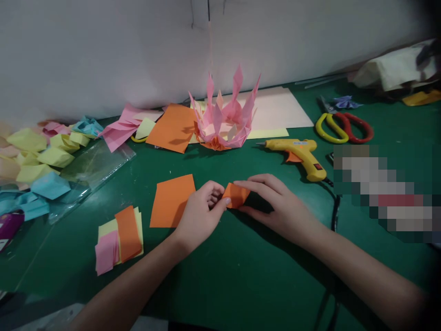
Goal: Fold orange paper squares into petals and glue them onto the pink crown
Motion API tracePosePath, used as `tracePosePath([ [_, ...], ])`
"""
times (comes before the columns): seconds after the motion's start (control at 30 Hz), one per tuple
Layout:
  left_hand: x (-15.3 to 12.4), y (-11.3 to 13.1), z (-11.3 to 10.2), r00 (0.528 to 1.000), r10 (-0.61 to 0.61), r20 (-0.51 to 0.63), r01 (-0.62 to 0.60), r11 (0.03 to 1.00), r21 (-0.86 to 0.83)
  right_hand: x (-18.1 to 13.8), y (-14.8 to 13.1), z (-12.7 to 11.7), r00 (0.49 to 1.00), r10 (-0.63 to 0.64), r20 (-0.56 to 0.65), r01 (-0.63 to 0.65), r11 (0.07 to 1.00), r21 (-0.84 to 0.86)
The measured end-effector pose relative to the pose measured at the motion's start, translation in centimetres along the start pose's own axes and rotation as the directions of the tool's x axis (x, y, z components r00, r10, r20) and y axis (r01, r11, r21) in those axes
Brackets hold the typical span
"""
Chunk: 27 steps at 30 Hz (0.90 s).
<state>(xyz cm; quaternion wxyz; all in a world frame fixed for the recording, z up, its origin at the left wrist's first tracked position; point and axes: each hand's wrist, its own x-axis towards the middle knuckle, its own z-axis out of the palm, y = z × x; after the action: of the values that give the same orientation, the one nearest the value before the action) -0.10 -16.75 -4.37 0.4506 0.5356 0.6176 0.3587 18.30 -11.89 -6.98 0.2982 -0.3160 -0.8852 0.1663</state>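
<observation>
A small folded piece of orange paper [236, 196] is held between both hands above the green table. My left hand [200, 207] pinches its left edge between thumb and fingers. From the other side, my right hand [275, 200] grips its right edge, thumb below and fingers above. Beside my left hand lies a flat orange sheet [168, 202], partly under the hand. Further left rests a small pile of cut paper, with an orange strip [129, 234] over yellow and pink pieces. A pink folded-paper crown [234, 124] with tall points stands behind the hands.
A yellow glue gun [296, 151] lies right of the crown, its cord running forward. Behind it are scissors [344, 126] with yellow and red handles. Folded yellow and blue paper pieces [51, 156] heap at the left by a clear plastic bag [93, 177]. A blurred object sits right.
</observation>
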Motion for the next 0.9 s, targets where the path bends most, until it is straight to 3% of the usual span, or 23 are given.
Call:
tracePosePath([
  [0.13,0.1,0.5,-0.1,0.990,-0.129,0.048,0.136,0.967,-0.216,-0.1,0.1,0.0,0.998,-0.036,-0.042,0.033,0.998,-0.057],
  [0.3,0.3,0.8,-0.2,0.976,-0.195,0.098,0.215,0.931,-0.296,-0.1,-0.2,-0.5,0.997,-0.054,-0.056,0.051,0.997,-0.063],
  [0.53,0.4,1.1,-0.1,0.969,-0.233,0.088,0.248,0.866,-0.434,0.1,-0.8,-1.0,0.997,0.002,-0.073,0.004,0.996,0.084],
  [0.9,0.1,0.8,0.4,0.970,-0.193,0.150,0.244,0.802,-0.545,0.3,-0.5,-0.6,0.975,-0.010,-0.221,0.006,1.000,-0.019],
])
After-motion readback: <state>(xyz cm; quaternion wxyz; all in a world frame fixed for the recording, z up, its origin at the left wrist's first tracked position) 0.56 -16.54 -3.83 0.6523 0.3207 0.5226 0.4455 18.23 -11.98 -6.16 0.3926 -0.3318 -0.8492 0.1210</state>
